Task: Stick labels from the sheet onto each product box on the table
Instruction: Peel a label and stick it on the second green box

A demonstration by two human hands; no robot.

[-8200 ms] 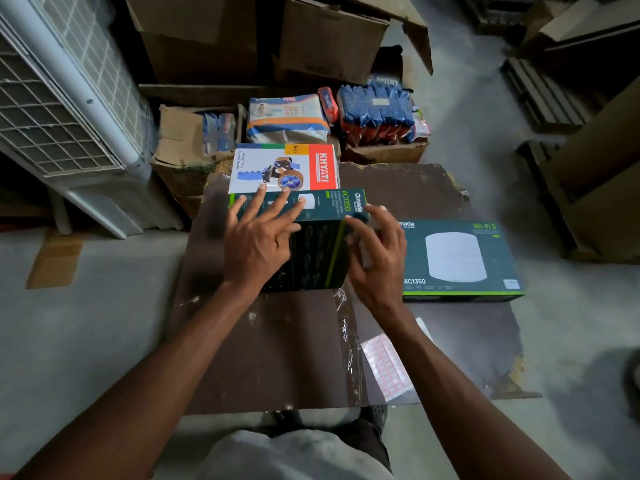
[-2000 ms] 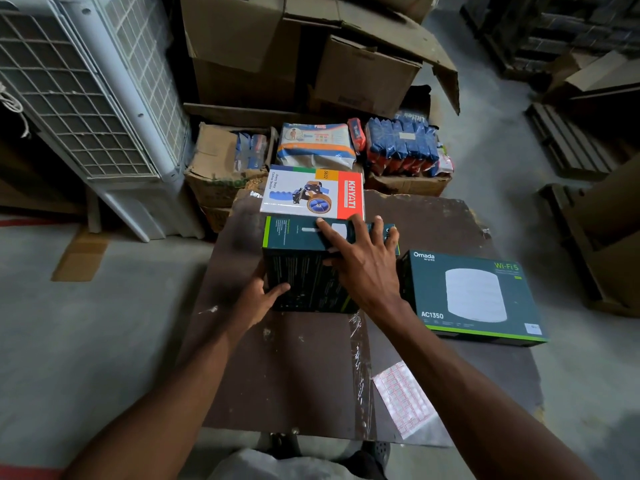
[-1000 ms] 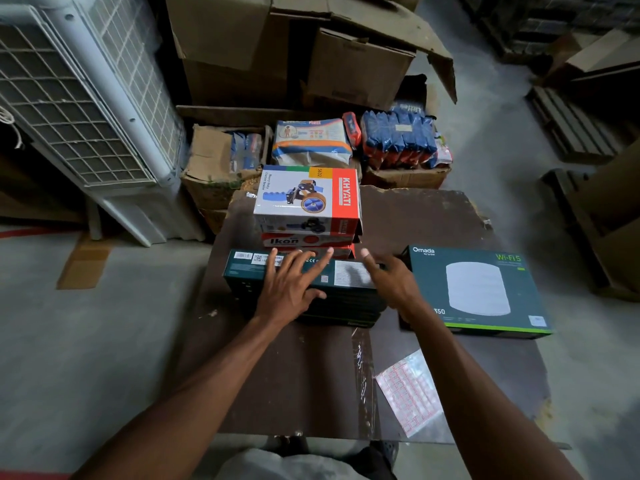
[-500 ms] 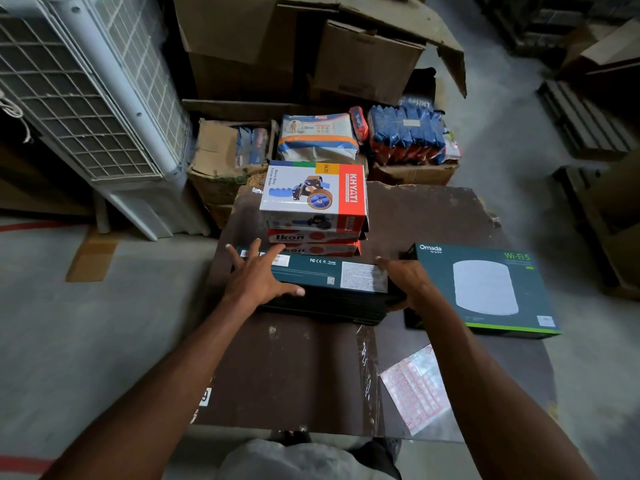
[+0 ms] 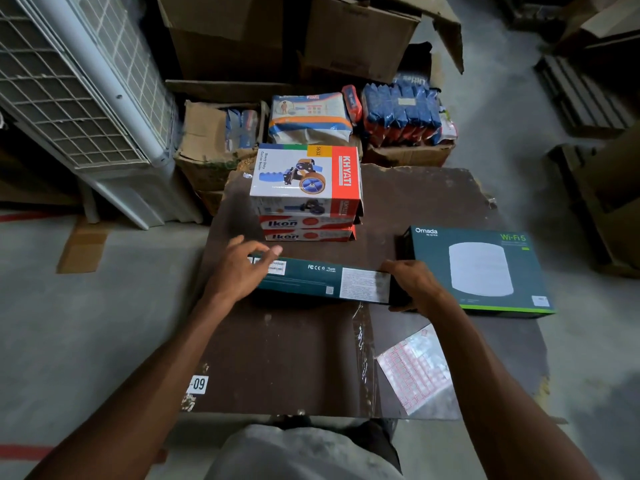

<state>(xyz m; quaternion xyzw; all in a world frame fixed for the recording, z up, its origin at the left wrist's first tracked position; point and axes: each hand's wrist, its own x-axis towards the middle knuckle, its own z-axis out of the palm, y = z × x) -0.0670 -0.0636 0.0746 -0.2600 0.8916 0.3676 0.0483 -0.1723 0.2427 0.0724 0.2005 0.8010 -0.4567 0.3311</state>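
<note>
**A:** How far along is this judged to be? No fresh label can be made out on any box. The dark green box (image 5: 322,284) at frame centre is gripped at its right end by the right hand (image 5: 412,285), with the left hand (image 5: 242,271) spread over its left end.

**B:** Early, probably. The label sheet (image 5: 415,372) is left lying lower right on the counter (image 5: 277,358). The Wi-Fi box (image 5: 481,268) and the stacked boxes (image 5: 306,192) look untouched. Packets are seen in the torn carton (image 5: 204,133), upper centre.
</note>
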